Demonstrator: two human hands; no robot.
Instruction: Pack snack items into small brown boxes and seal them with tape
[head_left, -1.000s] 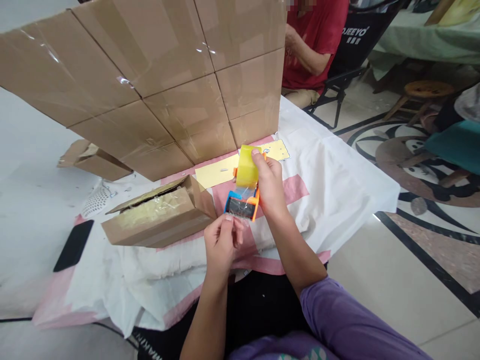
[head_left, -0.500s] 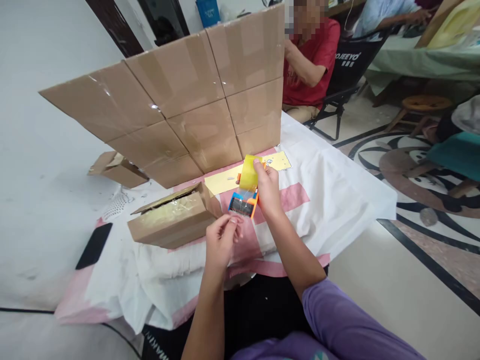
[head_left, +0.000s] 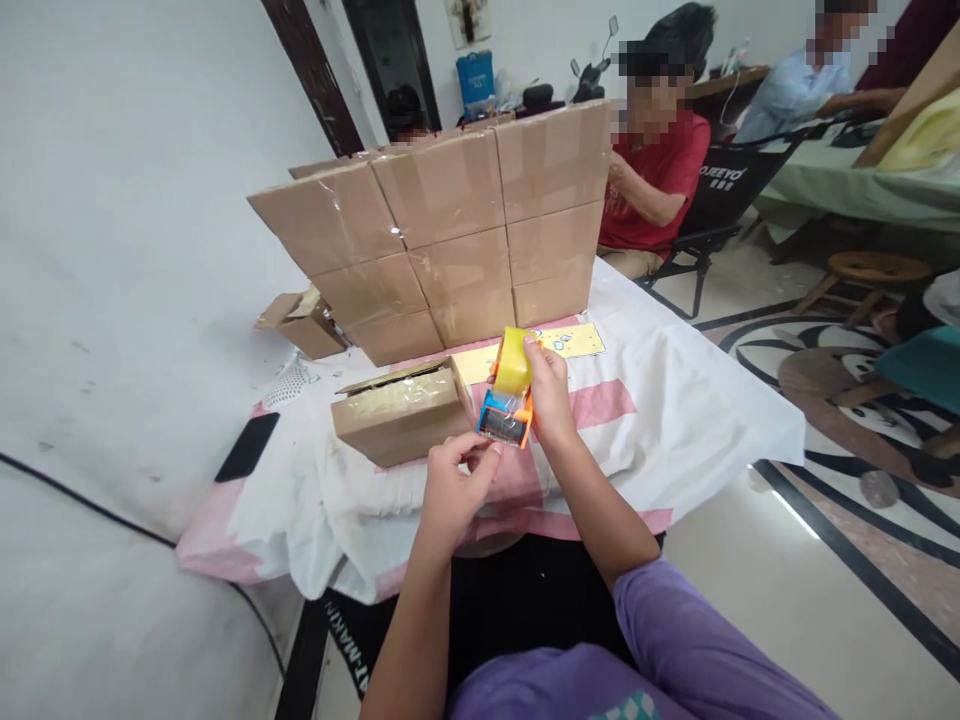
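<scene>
My right hand (head_left: 549,390) is wrapped round a tape dispenser (head_left: 506,421) with a blue and orange frame and a yellow roll (head_left: 514,360) on it. A strip of clear tape runs from the roll over the dark roller at the lower end. My left hand (head_left: 457,485) is at that lower edge, thumb and forefinger brought together in a pinch at the tape's end; the film itself is hard to see. Just left of the dispenser, a cardboard box (head_left: 405,425) lies on the table, with a narrow dark gap along its top flap and shiny tape over it.
Behind stands a wall of stacked, taped cardboard boxes (head_left: 457,240). A smaller open box (head_left: 307,325) is at its left. A yellow printed strip (head_left: 581,340) and a black phone-like slab (head_left: 247,447) lie on the white and pink cloth (head_left: 675,400). A person in red (head_left: 660,190) sits beyond.
My left fingers have moved up against the dispenser's lower edge. The view has tilted up and swung left, so the things appear further right. My right hand keeps its hold on the dispenser.
</scene>
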